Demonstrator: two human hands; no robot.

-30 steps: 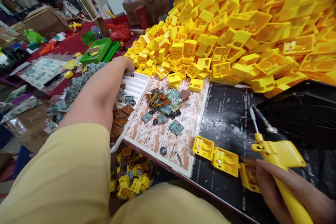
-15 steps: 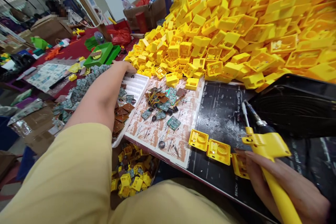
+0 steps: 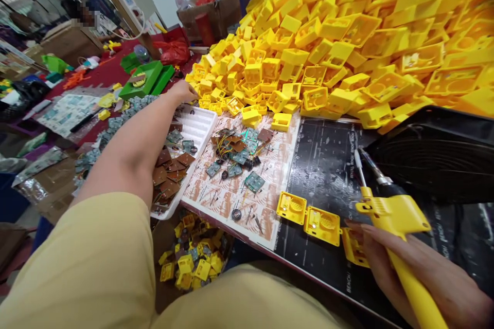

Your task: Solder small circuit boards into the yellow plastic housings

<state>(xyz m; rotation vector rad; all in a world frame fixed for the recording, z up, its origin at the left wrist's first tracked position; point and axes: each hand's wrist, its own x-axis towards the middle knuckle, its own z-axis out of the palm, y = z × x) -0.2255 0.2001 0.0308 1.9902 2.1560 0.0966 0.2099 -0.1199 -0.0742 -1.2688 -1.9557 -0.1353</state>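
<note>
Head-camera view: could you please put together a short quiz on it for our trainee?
1. True or false: the right hand grips a yellow-handled tool with its metal tip pointing away from the person.
2. Where does the left hand reach? A the green tray; B the edge of the pile of yellow housings; C the water bottle.
3. What lies on the black mat just left of the right hand?
Key: 1 true; 2 B; 3 two open yellow shells, side by side.
</note>
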